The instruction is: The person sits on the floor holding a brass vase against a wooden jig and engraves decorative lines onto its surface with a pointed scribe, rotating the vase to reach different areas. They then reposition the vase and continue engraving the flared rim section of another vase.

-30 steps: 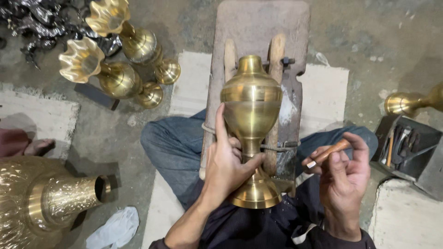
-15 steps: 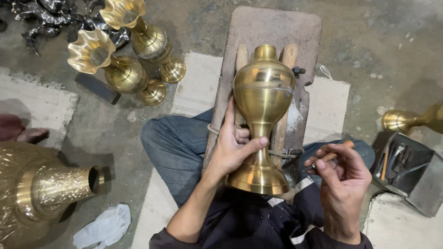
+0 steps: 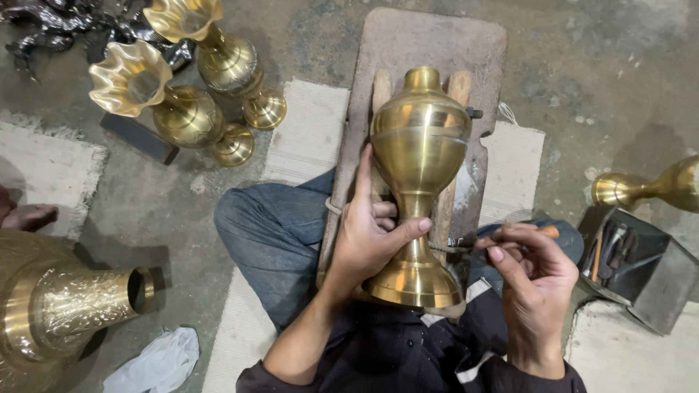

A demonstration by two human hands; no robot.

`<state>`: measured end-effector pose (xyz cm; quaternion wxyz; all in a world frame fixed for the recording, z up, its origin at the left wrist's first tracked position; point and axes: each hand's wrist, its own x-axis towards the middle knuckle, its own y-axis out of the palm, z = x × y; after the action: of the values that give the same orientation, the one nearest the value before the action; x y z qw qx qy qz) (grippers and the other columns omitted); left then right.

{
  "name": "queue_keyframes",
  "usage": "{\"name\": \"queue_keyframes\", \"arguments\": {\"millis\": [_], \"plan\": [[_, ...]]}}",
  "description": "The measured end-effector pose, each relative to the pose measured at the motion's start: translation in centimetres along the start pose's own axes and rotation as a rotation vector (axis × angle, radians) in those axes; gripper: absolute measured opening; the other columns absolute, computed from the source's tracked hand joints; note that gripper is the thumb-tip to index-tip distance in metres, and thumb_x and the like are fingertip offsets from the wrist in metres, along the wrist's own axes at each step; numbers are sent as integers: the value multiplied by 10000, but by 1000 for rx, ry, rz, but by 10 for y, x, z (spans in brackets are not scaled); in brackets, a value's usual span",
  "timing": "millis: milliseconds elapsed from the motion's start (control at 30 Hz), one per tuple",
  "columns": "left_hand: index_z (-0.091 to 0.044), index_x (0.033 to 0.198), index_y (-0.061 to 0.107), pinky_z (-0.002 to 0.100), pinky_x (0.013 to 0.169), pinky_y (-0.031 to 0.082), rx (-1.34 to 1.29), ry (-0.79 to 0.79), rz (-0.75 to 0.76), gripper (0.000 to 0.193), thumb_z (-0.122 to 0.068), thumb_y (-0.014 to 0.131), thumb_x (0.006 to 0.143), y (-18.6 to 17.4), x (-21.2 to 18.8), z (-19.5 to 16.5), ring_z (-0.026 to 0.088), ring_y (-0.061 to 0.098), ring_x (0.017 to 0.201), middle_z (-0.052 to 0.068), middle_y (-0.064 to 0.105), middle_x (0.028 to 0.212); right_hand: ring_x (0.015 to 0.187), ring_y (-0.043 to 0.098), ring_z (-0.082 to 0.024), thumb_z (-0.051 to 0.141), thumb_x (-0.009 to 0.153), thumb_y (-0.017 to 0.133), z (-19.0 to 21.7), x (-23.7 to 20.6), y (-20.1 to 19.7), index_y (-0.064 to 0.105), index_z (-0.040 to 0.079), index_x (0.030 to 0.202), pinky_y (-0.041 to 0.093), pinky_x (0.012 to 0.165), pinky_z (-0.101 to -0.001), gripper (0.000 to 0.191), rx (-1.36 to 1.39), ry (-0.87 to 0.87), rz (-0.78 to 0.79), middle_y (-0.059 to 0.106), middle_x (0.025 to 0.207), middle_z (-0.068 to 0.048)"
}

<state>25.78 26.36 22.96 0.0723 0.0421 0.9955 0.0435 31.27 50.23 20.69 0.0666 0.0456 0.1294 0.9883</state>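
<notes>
Gripping the narrow stem of a brass vase (image 3: pixel 418 182), the left hand (image 3: pixel 371 236) had its fingers wrapped round the waist, thumb across the front and forefinger stretched up along the bulb. That vase lay at the centre of the frame on a wooden board (image 3: pixel 429 44) propped over the person's lap, foot toward the body. At the lower right, the right hand (image 3: pixel 535 280) pinched a thin wooden-handled tool (image 3: pixel 547 231) between thumb and curled fingers — just beside the vase's foot. Two fluted brass vases (image 3: pixel 182 94) stood on the floor at the upper left; a metal tool tray (image 3: pixel 641 273) sat at the right edge.
</notes>
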Motion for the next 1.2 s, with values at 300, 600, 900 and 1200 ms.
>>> {"name": "queue_keyframes", "arguments": {"millis": [300,600,900,1200], "plan": [[-83,1656,-114,273,765,634,-377,60,76,1235,-150,812,842,5,16,21,213,761,876,258,715,1066,903,761,-216,-56,961,735,18,40,22,711,3,1137,664,891,-348,188,-53,-157,89,738,994,-147],[-75,1678,-14,229,724,578,-302,93,53,1255,-198,867,793,-3,22,29,160,735,866,224,716,1128,791,626,-122,-54,872,756,40,95,87,717,-4,977,526,681,-214,123,-425,-264,70,676,1028,-93],[-56,1693,20,183,603,488,-231,52,11,1267,-207,872,767,-11,20,26,74,601,647,99,705,805,954,704,-143,-137,988,776,39,116,117,735,-38,1081,599,832,-219,142,-572,-430,277,662,1117,-102],[-37,1681,-6,218,635,580,-269,114,30,1260,-264,869,804,-15,20,24,122,739,739,156,749,884,984,718,-172,-156,992,761,39,111,127,728,-43,1054,621,912,-268,133,-533,-408,260,653,1127,-106]]}}
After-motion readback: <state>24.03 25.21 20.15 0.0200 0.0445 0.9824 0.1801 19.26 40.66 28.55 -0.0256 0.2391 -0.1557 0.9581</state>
